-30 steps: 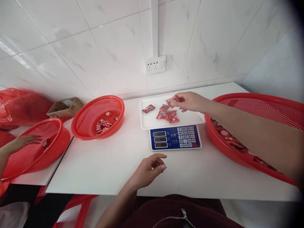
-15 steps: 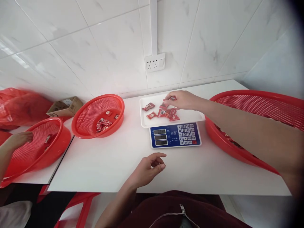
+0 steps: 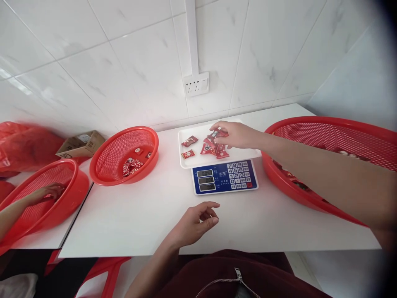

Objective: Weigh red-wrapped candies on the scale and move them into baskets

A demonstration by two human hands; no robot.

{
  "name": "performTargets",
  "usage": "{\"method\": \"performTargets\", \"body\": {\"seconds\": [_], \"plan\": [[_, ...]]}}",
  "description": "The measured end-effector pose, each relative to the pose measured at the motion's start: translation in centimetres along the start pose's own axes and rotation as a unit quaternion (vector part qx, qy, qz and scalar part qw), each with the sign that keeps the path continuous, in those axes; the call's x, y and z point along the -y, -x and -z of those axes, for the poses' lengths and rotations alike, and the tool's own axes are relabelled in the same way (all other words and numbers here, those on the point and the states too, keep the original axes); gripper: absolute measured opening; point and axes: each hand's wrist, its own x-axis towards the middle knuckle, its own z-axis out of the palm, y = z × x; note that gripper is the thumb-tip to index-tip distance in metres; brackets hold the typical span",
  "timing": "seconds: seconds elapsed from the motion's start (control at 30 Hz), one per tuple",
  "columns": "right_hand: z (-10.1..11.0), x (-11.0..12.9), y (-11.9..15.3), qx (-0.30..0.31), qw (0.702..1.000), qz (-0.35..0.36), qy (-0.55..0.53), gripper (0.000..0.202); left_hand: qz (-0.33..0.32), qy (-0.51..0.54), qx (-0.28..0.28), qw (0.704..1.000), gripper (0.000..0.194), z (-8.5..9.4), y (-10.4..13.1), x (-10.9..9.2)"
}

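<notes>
My right hand [image 3: 236, 135] is over the white weighing tray [image 3: 242, 154], its fingers closed around red wrapped candies [image 3: 218, 133] at the top of a small pile. More candies lie under my fingertips, partly hidden. Two separate packets, a dark red candy [image 3: 189, 141] and a smaller red candy [image 3: 187, 154], rest on the tray's left side. Below the tray is the scale's blue keypad panel [image 3: 225, 178] with three small displays. My left hand [image 3: 195, 223] hovers by the table's front, empty, with thumb and forefinger apart and the other fingers curled.
A large red basket [image 3: 313, 121] with candies stands at the right. Left of the scale is a smaller red basket [image 3: 107, 153] holding several packets. At far left, a co-worker's hand [image 3: 46, 193] reaches into another red basket [image 3: 70, 207], near a cardboard box [image 3: 81, 145].
My right hand's fingers have spread over the pile, and the candies there are bunched closer. My left hand stays almost still. The co-worker's hand has moved right, deeper into their basket.
</notes>
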Motion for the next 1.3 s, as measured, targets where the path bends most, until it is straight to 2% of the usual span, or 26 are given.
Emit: {"method": "performTargets", "body": {"seconds": [0.07,0.17,0.27,0.37,0.47,0.53,0.63,0.73,0.83,0.93,1.03,1.1,1.23,1.3], "plan": [[-0.4,0.4,-0.3,-0.015,1.0,0.027,0.009,0.051,0.004,-0.003,-0.002,1.0,0.037,0.0,0.0,0.0],[-0.5,0.9,-0.6,-0.042,0.998,0.026,0.046,0.054,0.012,-0.007,-0.01,1.0,0.038,0.0,0.1,0.1],[0.2,1.4,0.6,-0.056,0.996,0.023,0.065,0.049,0.023,-0.008,-0.012,1.0,0.039,0.0,0.3,0.3],[1.3,1.6,3.8,-0.034,0.998,0.019,0.046,0.042,0.029,-0.005,-0.008,1.0,0.039,0.1,0.3,0.5],[1.7,1.2,8.6,0.002,1.0,0.003,0.012,0.04,0.03,0.001,0.001,1.0,0.039,-0.1,0.0,0.6],[0.6,0.4,11.8,0.029,0.998,-0.024,-0.041,0.042,0.029,0.02,0.012,0.999,0.04,-0.4,-0.4,0.5],[-3.1,-1.0,15.4,0.046,0.981,-0.074,-0.174,0.05,0.026,0.097,0.041,0.994,0.046,-1.6,-1.3,0.3],[-7.8,-1.9,16.8,-0.001,0.965,-0.084,-0.249,0.05,0.023,0.204,0.081,0.975,0.06,-3.3,-2.5,0.0],[-11.1,-2.2,17.0,-0.05,0.958,-0.062,-0.274,0.047,0.027,0.273,0.063,0.959,0.072,-4.7,-3.5,-0.4],[-12.0,-2.5,16.9,-0.026,0.948,-0.036,-0.315,0.047,0.045,0.32,-0.002,0.946,0.07,-5.4,-3.9,-0.6],[-12.0,-2.9,17.0,0.019,0.938,-0.018,-0.346,0.049,0.067,0.351,-0.032,0.934,0.062,-5.3,-3.8,-0.9],[-12.1,-3.1,17.1,0.029,0.934,-0.011,-0.357,0.048,0.073,0.358,-0.047,0.93,0.059,-5.2,-3.8,-1.0],[-12.5,-3.3,17.2,-0.008,0.92,-0.026,-0.391,0.047,0.075,0.345,-0.064,0.934,0.054,-5.1,-3.9,-1.1],[-12.4,-3.4,17.2,-0.042,0.9,-0.042,-0.431,0.046,0.064,0.319,-0.064,0.944,0.051,-4.8,-4.0,-1.2]]}}
